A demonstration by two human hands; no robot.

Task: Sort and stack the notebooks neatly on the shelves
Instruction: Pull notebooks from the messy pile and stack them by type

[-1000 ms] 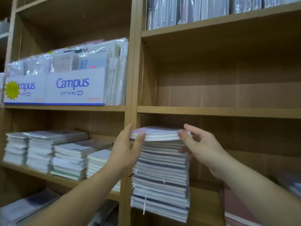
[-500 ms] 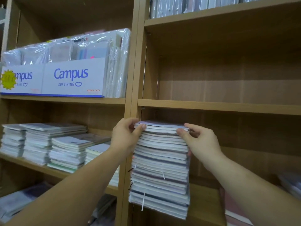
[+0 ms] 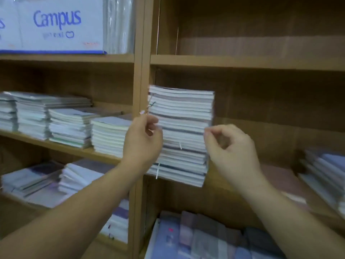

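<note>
One stack (image 3: pixel 183 116); left hand (image 3: pixel 142 142), right hand (image 3: pixel 230 148) maybe touching.

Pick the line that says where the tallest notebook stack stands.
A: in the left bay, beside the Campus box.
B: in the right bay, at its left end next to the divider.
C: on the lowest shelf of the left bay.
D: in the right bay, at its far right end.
B: the tall notebook stack stands on the right bay's middle shelf, right beside the upright divider.
</note>
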